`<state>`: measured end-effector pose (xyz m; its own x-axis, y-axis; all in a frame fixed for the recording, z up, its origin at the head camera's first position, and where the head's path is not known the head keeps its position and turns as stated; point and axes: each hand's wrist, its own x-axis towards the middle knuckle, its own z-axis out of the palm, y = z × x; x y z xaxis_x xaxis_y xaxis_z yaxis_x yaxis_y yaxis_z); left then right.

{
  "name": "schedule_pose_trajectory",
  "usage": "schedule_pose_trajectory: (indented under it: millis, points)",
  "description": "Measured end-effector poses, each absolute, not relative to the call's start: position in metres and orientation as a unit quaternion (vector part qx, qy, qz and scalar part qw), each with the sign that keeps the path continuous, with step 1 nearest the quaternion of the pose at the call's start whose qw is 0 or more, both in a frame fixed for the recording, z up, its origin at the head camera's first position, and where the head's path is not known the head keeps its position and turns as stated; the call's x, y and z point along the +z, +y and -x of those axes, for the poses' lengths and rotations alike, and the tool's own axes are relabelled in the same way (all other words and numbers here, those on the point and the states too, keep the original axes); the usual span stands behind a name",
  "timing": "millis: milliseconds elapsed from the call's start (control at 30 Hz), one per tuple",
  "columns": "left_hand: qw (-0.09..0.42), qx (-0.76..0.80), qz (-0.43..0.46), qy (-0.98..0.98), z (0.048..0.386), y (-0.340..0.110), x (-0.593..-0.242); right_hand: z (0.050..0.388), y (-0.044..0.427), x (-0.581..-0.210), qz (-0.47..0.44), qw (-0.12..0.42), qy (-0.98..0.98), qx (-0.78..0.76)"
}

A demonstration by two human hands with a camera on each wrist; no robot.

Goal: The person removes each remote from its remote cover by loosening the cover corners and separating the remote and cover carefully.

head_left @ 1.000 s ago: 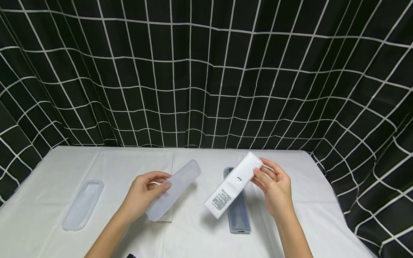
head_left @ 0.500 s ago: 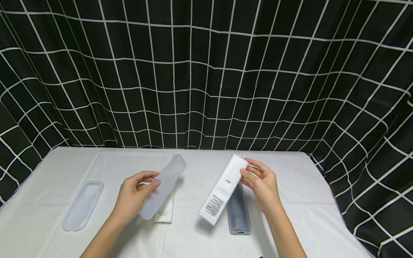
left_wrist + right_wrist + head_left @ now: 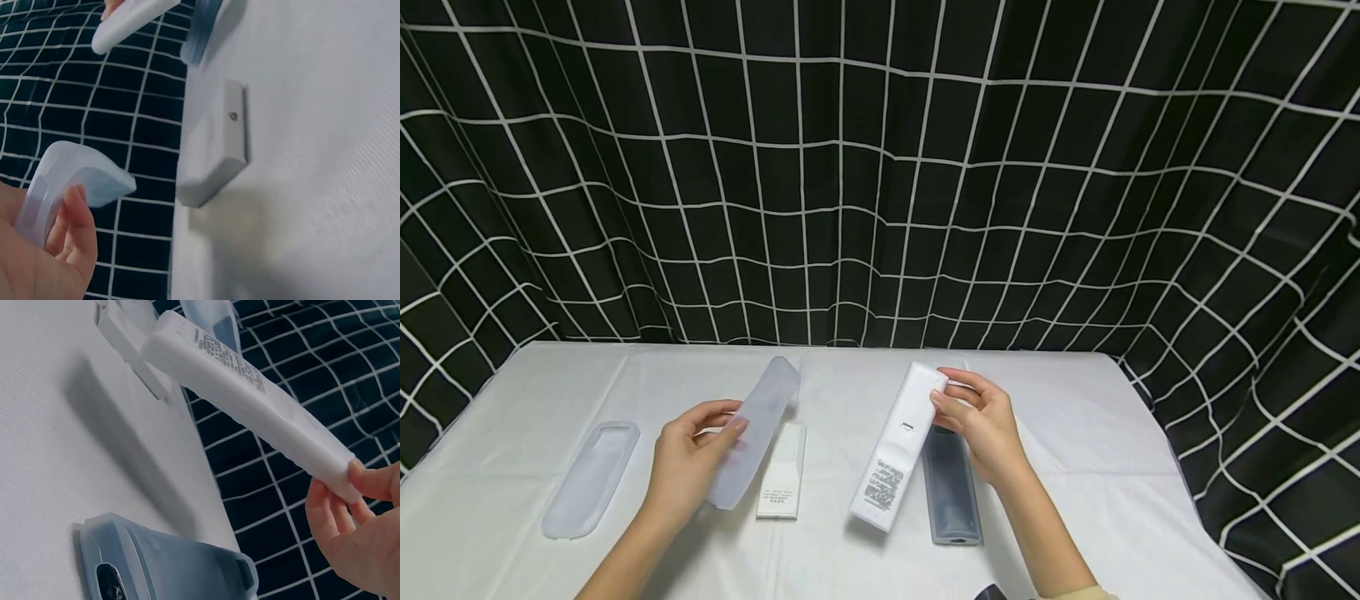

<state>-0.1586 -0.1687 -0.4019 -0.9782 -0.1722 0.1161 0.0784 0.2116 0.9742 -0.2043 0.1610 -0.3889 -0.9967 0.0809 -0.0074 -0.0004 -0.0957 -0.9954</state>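
My left hand (image 3: 688, 458) pinches a translucent silicone sleeve (image 3: 758, 429) between thumb and fingers, holding it tilted above the table. In the left wrist view the sleeve (image 3: 69, 169) bends at its far end. With thumb and fingertips, my right hand (image 3: 981, 421) grips the far end of a white remote control (image 3: 898, 450), its back with printed text turned up. Under the left hand's side lies a second, slimmer white remote (image 3: 782, 475), face down. A bluish translucent cover (image 3: 951, 492) rests on the cloth beneath the right hand; the right wrist view shows a hole in the cover's (image 3: 169, 562) end.
Another clear silicone sleeve (image 3: 591, 479) lies at the left of the white cloth-covered table (image 3: 850, 575). A black curtain with a white grid (image 3: 880, 167) hangs behind and at both sides. A small dark object (image 3: 991, 592) shows at the bottom edge.
Both hands have moved left, carrying the silicone sleeve and the white remote control. The slimmer remote on the table has come into fuller view. The remote in the right hand stands steeper.
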Motion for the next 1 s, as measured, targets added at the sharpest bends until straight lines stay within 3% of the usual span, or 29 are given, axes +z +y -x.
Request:
schedule_pose_trajectory:
  millis: [733,1000]
  points:
    - [0.131,-0.558,-0.109,-0.812,0.148,-0.202,-0.422,0.220,0.135,-0.405,0.006,-0.034,-0.710,0.703]
    - [0.120,-0.545,-0.133,-0.819,0.146,-0.212,-0.429,0.226,0.127,-0.412,0.003,-0.052,-0.714,0.698]
